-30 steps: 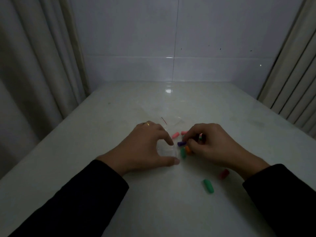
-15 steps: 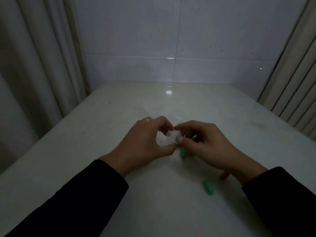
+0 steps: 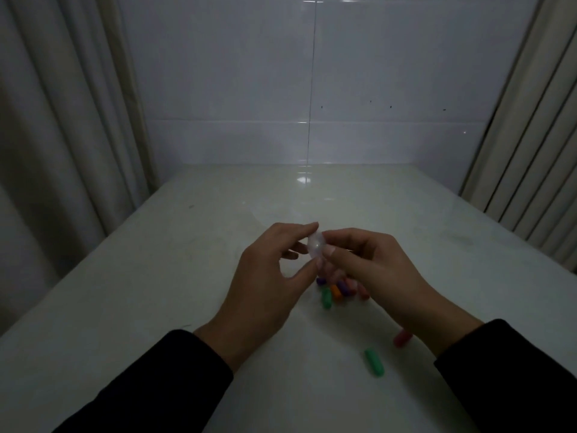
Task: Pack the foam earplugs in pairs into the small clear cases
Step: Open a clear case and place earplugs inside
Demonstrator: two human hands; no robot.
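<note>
A small clear case point(image 3: 316, 247) is held up above the white table point(image 3: 156, 292) between both hands. My left hand point(image 3: 268, 276) pinches it between forefinger and thumb from the left. My right hand point(image 3: 371, 270) pinches it from the right with thumb on its front. Below the hands lies a cluster of foam earplugs: a green one point(image 3: 326, 300), an orange one point(image 3: 336, 291), a purple one point(image 3: 320, 280) and others partly hidden. Nearer me lie a second green earplug point(image 3: 374, 361) and a red earplug point(image 3: 401, 338). What is inside the case cannot be made out.
Pale curtains point(image 3: 62, 135) hang along the table's left side and a ribbed curtain point(image 3: 530, 135) on the right. A white tiled wall point(image 3: 312, 89) closes the far edge. The room is dim.
Both hands have lifted off the table with the clear case between them. The right hand, which was down among the earplugs a second ago, now pinches the case. The earplug cluster is uncovered.
</note>
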